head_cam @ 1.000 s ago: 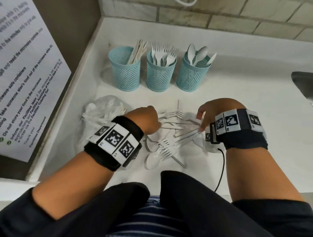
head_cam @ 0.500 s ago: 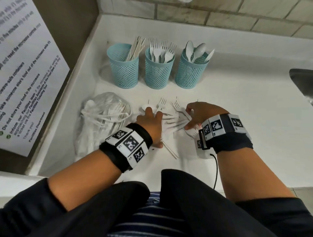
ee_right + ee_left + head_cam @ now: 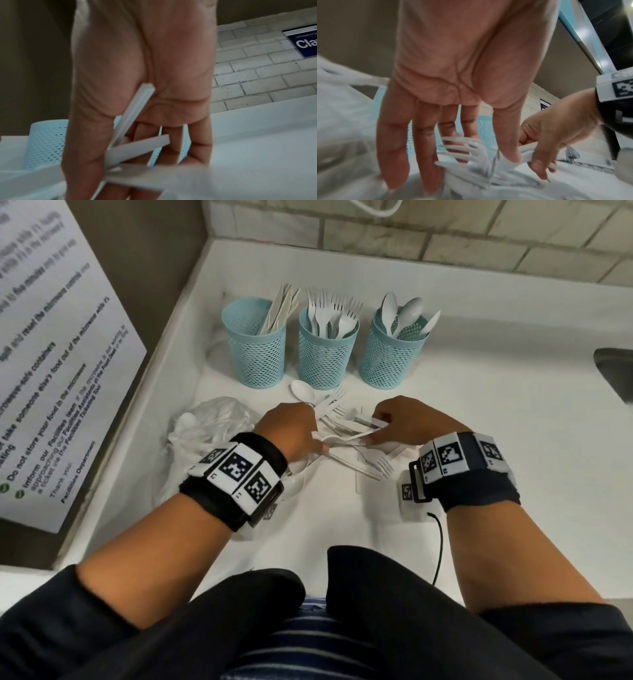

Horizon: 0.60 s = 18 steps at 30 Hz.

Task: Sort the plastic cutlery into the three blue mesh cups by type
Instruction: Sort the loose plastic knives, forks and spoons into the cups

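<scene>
Three blue mesh cups stand in a row at the back: the knife cup [image 3: 253, 350] on the left, the fork cup [image 3: 328, 357] in the middle and the spoon cup [image 3: 394, 354] on the right. Loose white cutlery [image 3: 346, 422] lies in a pile before them, with a spoon [image 3: 301, 390] at its far edge. My left hand [image 3: 317, 440] pinches the fork heads [image 3: 467, 150] between its thumb and straight fingers. My right hand [image 3: 375, 433] pinches the flat handles [image 3: 137, 147] of the same bundle. More forks [image 3: 376, 465] lie under the hands.
A clear plastic bag [image 3: 205, 433] with more cutlery lies left of the pile, against the counter's raised left wall [image 3: 164, 392]. A sink edge [image 3: 616, 371] shows at the far right. A brick wall [image 3: 445, 237] runs behind the cups. A cable [image 3: 440, 542] hangs from my right wrist.
Both hands have moved away from me, toward the cups. The left hand has gone from lying on the pile to pinching fork heads. The right hand has drawn handles up from the pile.
</scene>
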Available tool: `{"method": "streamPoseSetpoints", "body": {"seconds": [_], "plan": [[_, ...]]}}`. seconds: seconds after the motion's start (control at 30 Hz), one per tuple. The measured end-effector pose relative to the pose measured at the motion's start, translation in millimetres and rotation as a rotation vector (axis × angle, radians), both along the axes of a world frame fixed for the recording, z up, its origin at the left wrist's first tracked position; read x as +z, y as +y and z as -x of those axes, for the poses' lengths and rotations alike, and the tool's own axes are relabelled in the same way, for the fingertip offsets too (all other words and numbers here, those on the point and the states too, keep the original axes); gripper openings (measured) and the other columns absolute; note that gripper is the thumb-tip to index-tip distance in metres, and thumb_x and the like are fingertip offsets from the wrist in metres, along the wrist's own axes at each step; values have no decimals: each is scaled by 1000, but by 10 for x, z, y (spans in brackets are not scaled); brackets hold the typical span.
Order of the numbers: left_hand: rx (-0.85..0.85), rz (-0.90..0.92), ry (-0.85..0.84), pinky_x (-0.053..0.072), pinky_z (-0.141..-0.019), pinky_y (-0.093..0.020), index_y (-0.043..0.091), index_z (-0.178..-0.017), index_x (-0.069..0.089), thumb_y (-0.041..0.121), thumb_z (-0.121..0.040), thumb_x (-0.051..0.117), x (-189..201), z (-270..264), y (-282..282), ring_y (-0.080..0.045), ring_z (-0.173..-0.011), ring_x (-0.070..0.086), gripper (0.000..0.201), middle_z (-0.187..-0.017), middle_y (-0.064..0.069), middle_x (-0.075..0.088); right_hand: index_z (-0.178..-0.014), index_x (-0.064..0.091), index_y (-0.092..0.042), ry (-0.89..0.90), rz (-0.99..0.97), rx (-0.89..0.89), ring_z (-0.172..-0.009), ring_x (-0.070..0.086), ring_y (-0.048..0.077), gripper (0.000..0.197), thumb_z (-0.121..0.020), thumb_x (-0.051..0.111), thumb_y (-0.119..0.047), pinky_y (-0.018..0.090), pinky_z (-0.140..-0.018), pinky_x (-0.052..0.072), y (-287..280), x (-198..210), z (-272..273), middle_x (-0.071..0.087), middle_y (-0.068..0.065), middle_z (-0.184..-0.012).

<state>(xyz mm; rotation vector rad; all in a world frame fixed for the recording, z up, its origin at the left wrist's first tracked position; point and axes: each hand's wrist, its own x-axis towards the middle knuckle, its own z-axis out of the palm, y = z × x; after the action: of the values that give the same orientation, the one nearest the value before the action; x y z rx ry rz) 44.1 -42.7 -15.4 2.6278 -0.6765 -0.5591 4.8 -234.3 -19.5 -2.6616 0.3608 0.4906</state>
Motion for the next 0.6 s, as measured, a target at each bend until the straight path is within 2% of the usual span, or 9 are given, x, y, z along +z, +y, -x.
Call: {"method": "streamPoseSetpoints", "body": {"seconds": [0.1,0.2,0.23,0.3,0.37,0.43,0.53,0.6], "plan": [[52,66,36,41,-84,-25,9,-102,66,30,-80,71,49,-65,21,-22,-103,59,31,-108,-6,66,-86,60,-14,16,-26,32,-77,52,15,20,-78,72,-27,24,-63,38,-51,37,-31,58,-4,-78],[86,102,33,39,-83,-24,8,-97,67,23,-88,61,34,-100,41,-23,-103,59,19,-107,-7,67,-80,61,-15,49,-168,-37,-68,56,16,10,-79,70,-18,24,-62,46,-53,65,-15,63,4,-75],[95,114,32,38,-83,-24,8,-98,67,18,-91,56,30,-103,43,-23,-103,58,16,-108,-7,67,-81,61,-13,68,-206,-55,-66,56,15,12,-79,71,-19,23,-61,47,-44,74,-11,62,4,-73],[110,135,39,38,-84,-24,10,-99,64,8,-92,48,24,-100,41,-22,-105,58,17,-111,-7,66,-86,61,-6,113,-258,-65,-64,55,17,21,-79,72,-23,29,-66,52,-5,87,-4,60,7,-70],[120,148,69,43,-90,-28,11,-102,60,0,-90,43,15,-83,36,-21,-108,58,24,-110,-8,66,-83,62,-4,163,-295,-64,-63,55,19,24,-78,74,-24,32,-70,53,78,95,6,59,9,-68],[120,141,101,44,-96,-33,13,-105,56,-4,-87,42,-6,-64,29,-21,-113,56,28,-110,-9,65,-78,65,-5,215,-252,-22,-59,54,19,23,-74,75,-25,32,-66,50,179,79,4,60,8,-64],[109,94,88,41,-90,-28,13,-106,55,2,-87,52,-49,-66,16,-22,-112,54,23,-115,-8,63,-74,65,-4,241,-129,58,-51,52,17,27,-70,76,-29,29,-61,45,329,55,-3,59,5,-57],[102,65,65,39,-87,-26,10,-109,57,6,-88,52,-67,-78,11,-23,-113,55,22,-119,-7,62,-66,58,-7,218,-49,90,-46,48,13,31,-70,77,-31,27,-61,43,406,36,-3,55,1,-54]]}}
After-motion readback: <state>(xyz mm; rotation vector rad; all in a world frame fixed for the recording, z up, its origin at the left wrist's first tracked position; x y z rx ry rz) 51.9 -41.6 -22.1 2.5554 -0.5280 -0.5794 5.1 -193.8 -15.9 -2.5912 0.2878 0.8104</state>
